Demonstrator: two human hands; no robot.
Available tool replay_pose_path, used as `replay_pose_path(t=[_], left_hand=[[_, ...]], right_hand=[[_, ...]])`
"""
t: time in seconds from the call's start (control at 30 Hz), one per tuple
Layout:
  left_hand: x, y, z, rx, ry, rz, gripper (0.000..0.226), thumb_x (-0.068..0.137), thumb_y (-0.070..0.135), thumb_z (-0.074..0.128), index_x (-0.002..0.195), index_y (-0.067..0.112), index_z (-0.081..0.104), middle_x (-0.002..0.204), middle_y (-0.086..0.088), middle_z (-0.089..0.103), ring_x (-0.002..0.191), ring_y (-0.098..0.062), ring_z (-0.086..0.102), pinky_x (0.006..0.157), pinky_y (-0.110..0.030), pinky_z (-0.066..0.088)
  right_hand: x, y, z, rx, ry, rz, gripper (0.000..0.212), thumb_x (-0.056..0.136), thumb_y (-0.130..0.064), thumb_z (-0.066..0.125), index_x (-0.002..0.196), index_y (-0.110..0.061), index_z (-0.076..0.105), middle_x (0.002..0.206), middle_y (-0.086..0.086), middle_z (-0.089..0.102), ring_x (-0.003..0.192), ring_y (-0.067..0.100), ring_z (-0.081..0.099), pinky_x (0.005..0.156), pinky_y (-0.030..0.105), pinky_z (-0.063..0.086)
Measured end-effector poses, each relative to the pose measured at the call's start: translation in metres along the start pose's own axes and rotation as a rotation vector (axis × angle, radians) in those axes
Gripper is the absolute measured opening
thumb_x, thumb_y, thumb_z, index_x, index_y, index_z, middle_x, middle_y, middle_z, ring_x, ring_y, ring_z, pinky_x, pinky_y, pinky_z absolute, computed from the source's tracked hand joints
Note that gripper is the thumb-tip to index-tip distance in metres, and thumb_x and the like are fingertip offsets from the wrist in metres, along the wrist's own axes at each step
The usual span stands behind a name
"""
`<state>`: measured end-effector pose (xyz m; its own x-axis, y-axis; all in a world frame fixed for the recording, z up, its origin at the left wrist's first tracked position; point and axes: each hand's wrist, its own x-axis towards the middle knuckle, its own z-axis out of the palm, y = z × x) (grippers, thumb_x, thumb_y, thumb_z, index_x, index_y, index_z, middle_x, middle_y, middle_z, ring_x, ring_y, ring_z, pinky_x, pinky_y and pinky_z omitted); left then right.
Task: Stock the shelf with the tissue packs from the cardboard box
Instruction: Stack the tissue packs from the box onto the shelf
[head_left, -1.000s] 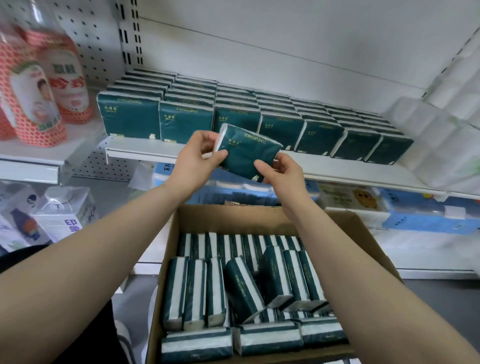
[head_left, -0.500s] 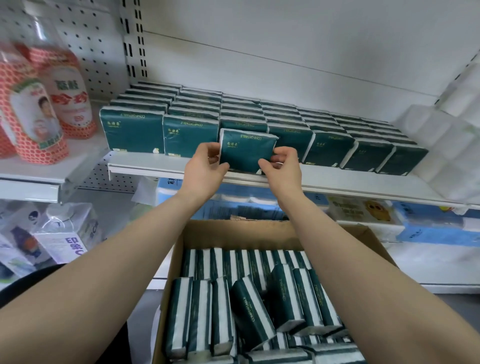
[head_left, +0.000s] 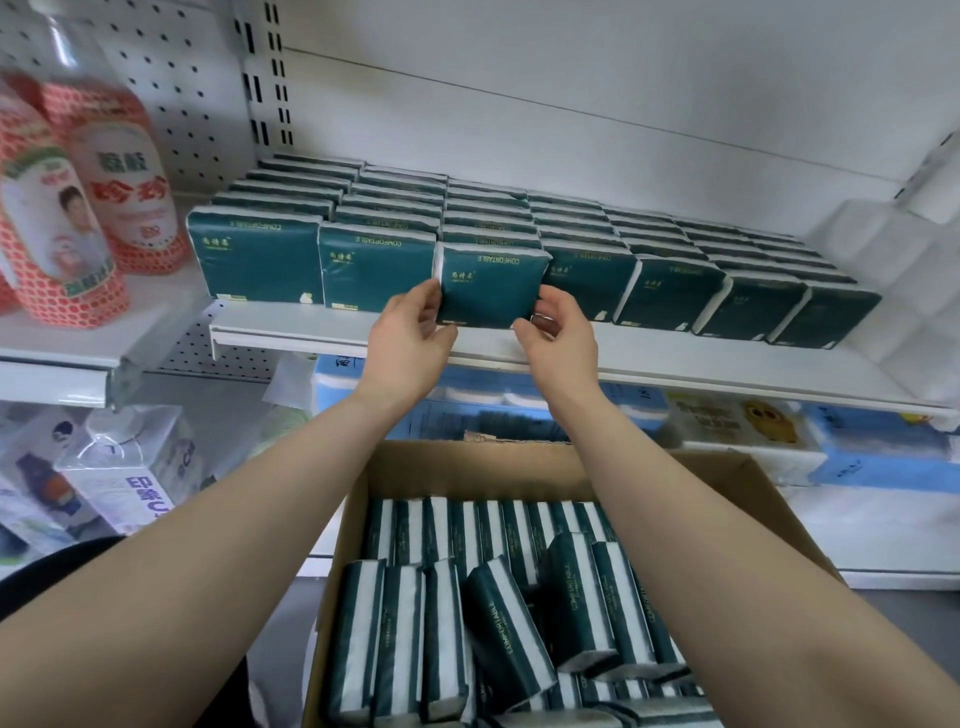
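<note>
A dark green tissue pack (head_left: 491, 286) stands upright at the front of the white shelf (head_left: 675, 364), in the third row from the left. My left hand (head_left: 408, 343) pinches its lower left edge and my right hand (head_left: 558, 343) holds its lower right corner. Rows of the same green packs (head_left: 670, 291) fill the shelf behind and on both sides. Below my arms the open cardboard box (head_left: 467, 467) holds several more packs (head_left: 498, 623), most on edge and a few tilted.
Red patterned bottles (head_left: 57, 218) stand on the neighbouring shelf at the left. White wrapped rolls (head_left: 909, 249) are stacked at the shelf's right end. Blue and white packs (head_left: 872, 457) lie on the lower shelf, and bagged goods (head_left: 130, 467) sit at the lower left.
Both hands carried the tilted pack up and forward from above the box, turned it upright and set it on the shelf's front edge in line with its neighbours.
</note>
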<state>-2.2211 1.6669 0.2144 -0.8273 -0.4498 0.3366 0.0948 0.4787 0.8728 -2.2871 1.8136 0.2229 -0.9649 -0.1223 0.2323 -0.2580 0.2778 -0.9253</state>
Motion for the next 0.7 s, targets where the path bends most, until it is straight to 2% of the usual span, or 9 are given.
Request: replay_pose_path(t=[0.1, 0.2, 0.3, 0.4, 0.47, 0.6, 0.7], left_hand=[[-0.001, -0.002, 0.001, -0.009, -0.017, -0.011, 0.055, 0.092, 0.009, 0.059, 0.145, 0.013, 0.042, 0.137, -0.007, 0.053, 0.123, -0.013, 0.052, 0.100, -0.015, 0.037], [-0.003, -0.003, 0.001, -0.021, -0.018, -0.010, 0.055, 0.093, 0.008, 0.058, 0.145, 0.012, 0.041, 0.139, -0.005, 0.053, 0.124, -0.012, 0.051, 0.098, -0.012, 0.036], [-0.009, 0.000, 0.000, -0.025, 0.015, 0.028, 0.050, 0.092, 0.006, 0.058, 0.141, 0.013, 0.046, 0.131, -0.003, 0.057, 0.115, -0.008, 0.053, 0.097, -0.013, 0.038], [-0.018, 0.003, 0.002, -0.064, 0.026, 0.068, 0.040, 0.091, 0.003, 0.058, 0.130, 0.015, 0.055, 0.120, -0.002, 0.060, 0.107, -0.007, 0.056, 0.095, -0.012, 0.044], [-0.026, 0.004, 0.006, -0.076, -0.002, 0.103, 0.035, 0.091, 0.002, 0.058, 0.123, 0.016, 0.059, 0.115, -0.001, 0.062, 0.105, -0.007, 0.058, 0.091, -0.007, 0.044], [-0.046, 0.008, 0.019, -0.106, -0.119, 0.132, 0.028, 0.089, 0.000, 0.060, 0.113, 0.015, 0.063, 0.107, 0.000, 0.066, 0.101, -0.007, 0.062, 0.091, -0.010, 0.047], [-0.062, 0.009, 0.033, -0.107, -0.258, 0.089, 0.028, 0.088, 0.002, 0.062, 0.107, 0.021, 0.063, 0.104, 0.006, 0.066, 0.098, -0.004, 0.062, 0.089, -0.010, 0.047]], right_hand=[[-0.001, -0.001, 0.000, -0.022, -0.029, -0.004, 0.045, 0.097, -0.012, 0.060, 0.139, -0.023, 0.051, 0.127, -0.010, 0.059, 0.113, 0.008, 0.055, 0.097, 0.024, 0.046], [-0.005, -0.001, -0.003, -0.033, -0.055, -0.013, 0.047, 0.098, -0.013, 0.059, 0.142, -0.025, 0.048, 0.126, -0.015, 0.056, 0.113, 0.004, 0.051, 0.094, 0.020, 0.044], [-0.011, 0.002, -0.007, -0.049, -0.040, -0.018, 0.050, 0.098, -0.012, 0.059, 0.144, -0.025, 0.044, 0.135, -0.010, 0.053, 0.115, 0.004, 0.050, 0.089, 0.015, 0.042], [-0.022, 0.005, -0.014, -0.065, 0.001, -0.032, 0.044, 0.097, -0.011, 0.060, 0.138, -0.024, 0.050, 0.129, -0.004, 0.057, 0.112, 0.007, 0.054, 0.080, 0.004, 0.041], [-0.032, 0.008, -0.020, -0.073, 0.027, -0.041, 0.037, 0.096, -0.011, 0.061, 0.131, -0.023, 0.054, 0.120, -0.004, 0.059, 0.106, 0.008, 0.057, 0.076, 0.005, 0.044], [-0.054, 0.018, -0.039, -0.124, 0.030, -0.045, 0.024, 0.093, -0.012, 0.064, 0.114, -0.022, 0.059, 0.103, -0.003, 0.063, 0.093, 0.007, 0.059, 0.073, 0.009, 0.046], [-0.072, 0.032, -0.057, -0.220, -0.030, 0.051, 0.018, 0.091, -0.015, 0.066, 0.107, -0.022, 0.061, 0.096, -0.003, 0.063, 0.088, 0.010, 0.060, 0.075, 0.019, 0.048]])
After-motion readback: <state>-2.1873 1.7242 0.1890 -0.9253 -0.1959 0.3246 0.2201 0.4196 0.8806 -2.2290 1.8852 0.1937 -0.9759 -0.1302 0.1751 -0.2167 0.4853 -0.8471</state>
